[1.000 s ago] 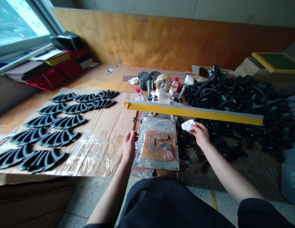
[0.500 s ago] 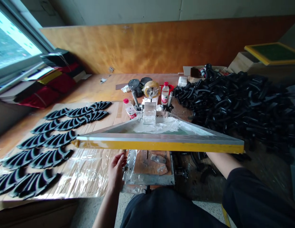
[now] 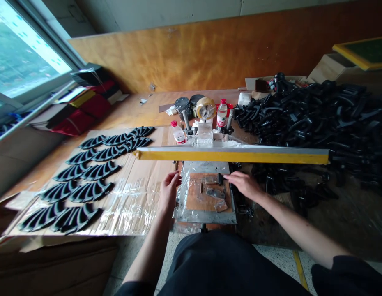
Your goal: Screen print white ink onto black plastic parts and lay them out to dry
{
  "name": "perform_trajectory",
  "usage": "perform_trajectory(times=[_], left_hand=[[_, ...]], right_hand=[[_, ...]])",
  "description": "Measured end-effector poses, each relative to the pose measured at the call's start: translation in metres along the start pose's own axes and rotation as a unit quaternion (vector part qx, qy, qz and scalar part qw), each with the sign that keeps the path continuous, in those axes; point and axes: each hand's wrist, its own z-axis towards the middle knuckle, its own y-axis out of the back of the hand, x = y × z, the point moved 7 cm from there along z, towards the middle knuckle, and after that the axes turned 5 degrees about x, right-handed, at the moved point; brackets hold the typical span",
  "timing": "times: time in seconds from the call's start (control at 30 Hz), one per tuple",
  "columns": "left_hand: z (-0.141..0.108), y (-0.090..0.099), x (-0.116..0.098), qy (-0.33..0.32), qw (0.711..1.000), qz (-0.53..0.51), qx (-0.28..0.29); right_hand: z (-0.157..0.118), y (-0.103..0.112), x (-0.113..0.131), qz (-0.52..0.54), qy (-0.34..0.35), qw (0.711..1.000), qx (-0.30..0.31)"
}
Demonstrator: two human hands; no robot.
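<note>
My right hand (image 3: 245,185) is closed on the end of a black plastic part (image 3: 221,179), held over the right side of a wooden board (image 3: 194,197). Most of that part is hidden or too small to make out. My left hand (image 3: 170,187) is beside the board's left edge, its fingers loosely curled and apart, with nothing visible in them. Small clear blocks (image 3: 215,193) lie on the board, which sits on a metal base plate (image 3: 206,218). Above and behind the hands, a screen frame with a yellow front edge (image 3: 234,156) is raised on a hinged clamp (image 3: 205,133).
Black fan-shaped pieces (image 3: 90,191) lie in rows on cardboard (image 3: 129,201) at the left. A large heap of black parts (image 3: 302,119) covers the right. Two bottles, one with a red cap (image 3: 222,113), dark tins (image 3: 182,107) and a tape roll (image 3: 206,109) stand behind the frame.
My right hand has come out from under the frame's right side to the board, bringing the black plastic part. My left hand stays by the board's left edge. The view has shifted.
</note>
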Motion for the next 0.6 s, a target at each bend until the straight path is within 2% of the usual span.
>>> perform_trajectory(times=[0.07,0.13,0.23,0.37,0.47,0.53,0.6], left_hand=[[0.006,-0.009,-0.025,-0.036,0.999,-0.020,0.010],[0.012,-0.017,-0.053,-0.080,0.996,-0.042,0.021],[0.017,-0.025,-0.098,-0.149,0.987,-0.060,0.030],[0.013,-0.039,-0.144,-0.203,0.977,-0.034,0.060],[0.006,-0.044,-0.159,-0.212,0.975,0.009,0.067],[0.002,-0.043,-0.156,-0.198,0.977,0.027,0.072],[-0.003,-0.040,-0.144,-0.178,0.980,0.025,0.089]], right_hand=[[-0.003,-0.045,0.037,-0.127,0.081,0.987,0.063],[-0.001,-0.071,0.061,-0.221,0.114,0.965,0.077],[0.009,-0.083,0.077,-0.291,0.127,0.945,0.081],[0.022,-0.088,0.085,-0.264,0.150,0.950,0.073],[0.019,-0.104,0.092,-0.234,0.191,0.948,0.098],[0.007,-0.112,0.095,-0.184,0.214,0.947,0.150],[-0.008,-0.106,0.092,-0.077,0.198,0.957,0.196]])
